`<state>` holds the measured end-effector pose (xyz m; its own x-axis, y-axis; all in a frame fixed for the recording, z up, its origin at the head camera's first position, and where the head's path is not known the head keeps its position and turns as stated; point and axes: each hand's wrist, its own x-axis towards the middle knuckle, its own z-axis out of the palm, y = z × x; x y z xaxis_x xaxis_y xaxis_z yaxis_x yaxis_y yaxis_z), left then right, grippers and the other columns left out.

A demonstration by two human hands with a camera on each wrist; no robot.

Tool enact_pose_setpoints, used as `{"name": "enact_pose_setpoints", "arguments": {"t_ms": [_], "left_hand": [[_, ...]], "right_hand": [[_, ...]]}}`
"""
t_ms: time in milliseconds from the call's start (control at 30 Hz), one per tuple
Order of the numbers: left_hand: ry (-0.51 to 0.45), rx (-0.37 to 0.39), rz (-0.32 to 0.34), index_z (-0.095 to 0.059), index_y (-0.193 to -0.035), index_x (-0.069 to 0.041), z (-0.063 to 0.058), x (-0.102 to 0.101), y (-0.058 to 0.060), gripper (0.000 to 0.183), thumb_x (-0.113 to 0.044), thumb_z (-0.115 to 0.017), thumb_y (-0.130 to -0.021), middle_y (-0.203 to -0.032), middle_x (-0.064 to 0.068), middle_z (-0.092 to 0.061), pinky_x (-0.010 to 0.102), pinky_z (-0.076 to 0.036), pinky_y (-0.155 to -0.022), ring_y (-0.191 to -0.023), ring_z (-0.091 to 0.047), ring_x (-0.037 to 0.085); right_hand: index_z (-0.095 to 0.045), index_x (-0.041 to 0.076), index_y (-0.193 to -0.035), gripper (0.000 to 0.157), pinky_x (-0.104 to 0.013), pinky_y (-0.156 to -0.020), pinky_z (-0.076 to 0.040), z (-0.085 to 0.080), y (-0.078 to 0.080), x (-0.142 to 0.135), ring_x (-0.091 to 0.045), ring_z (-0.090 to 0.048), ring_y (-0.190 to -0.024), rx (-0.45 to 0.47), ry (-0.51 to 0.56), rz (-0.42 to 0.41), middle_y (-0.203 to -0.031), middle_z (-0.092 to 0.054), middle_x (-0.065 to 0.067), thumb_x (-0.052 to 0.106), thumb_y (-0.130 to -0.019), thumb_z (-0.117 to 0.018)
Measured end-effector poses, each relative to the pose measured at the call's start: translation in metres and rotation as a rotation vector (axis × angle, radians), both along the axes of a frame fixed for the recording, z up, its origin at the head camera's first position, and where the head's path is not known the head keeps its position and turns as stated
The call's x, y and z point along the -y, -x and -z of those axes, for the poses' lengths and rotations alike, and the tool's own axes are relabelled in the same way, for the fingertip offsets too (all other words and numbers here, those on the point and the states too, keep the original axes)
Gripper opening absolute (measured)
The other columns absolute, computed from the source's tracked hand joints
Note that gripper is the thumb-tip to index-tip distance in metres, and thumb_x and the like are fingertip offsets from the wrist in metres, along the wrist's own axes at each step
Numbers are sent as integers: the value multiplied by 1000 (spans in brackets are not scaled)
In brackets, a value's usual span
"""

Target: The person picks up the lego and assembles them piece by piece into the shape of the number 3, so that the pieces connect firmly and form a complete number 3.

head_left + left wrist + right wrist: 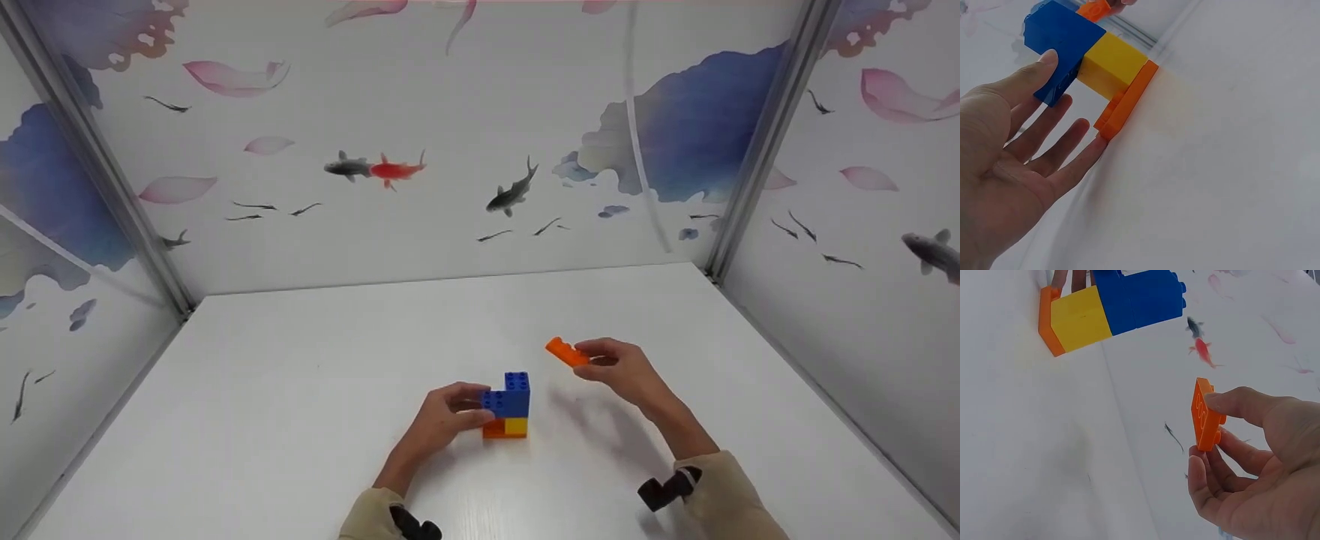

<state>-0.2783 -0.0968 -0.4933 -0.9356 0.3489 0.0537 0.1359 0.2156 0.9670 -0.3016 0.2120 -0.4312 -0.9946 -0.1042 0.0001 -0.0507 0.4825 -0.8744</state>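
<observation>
A small stack of toy building bricks stands on the white table. At its bottom lies a flat orange brick, with a yellow brick on one end. Blue bricks top the yellow one, stepped higher at the right and overhanging at the left. My left hand grips that overhanging blue part between thumb and fingers, a lower fingertip at the orange base. Up and to the right of the stack, my right hand pinches a second flat orange brick by its edges, held tilted above the table.
The white table is enclosed by panels printed with fish and petals, joined by metal corner posts. A black wrist strap is on the right sleeve, another black device on the left.
</observation>
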Motion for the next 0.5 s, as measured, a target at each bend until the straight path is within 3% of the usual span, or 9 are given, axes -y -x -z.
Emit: {"name": "enact_pose_setpoints", "arguments": {"t_ms": [267,500], "left_hand": [[4,-28,10,-60,-135,-7,-1,0,-1,50,-31,-72,-93,-129,15,-65,40,-56,-100,-121,-62,29],[-2,2,6,-60,-136,-8,0,-2,-1,51,-33,-72,-93,-131,14,-64,39,-56,-99,-120,-62,28]], "right_hand": [[-67,13,-130,39,-35,-95,-57,-11,-6,8,-26,-60,-113,-52,-13,-32,-128,-66,-12,23,-92,-72],[-68,14,-130,39,-36,-95,-58,-23,-9,19,-28,-62,-113,-66,-4,-33,-129,-66,-12,23,-92,-73]]}}
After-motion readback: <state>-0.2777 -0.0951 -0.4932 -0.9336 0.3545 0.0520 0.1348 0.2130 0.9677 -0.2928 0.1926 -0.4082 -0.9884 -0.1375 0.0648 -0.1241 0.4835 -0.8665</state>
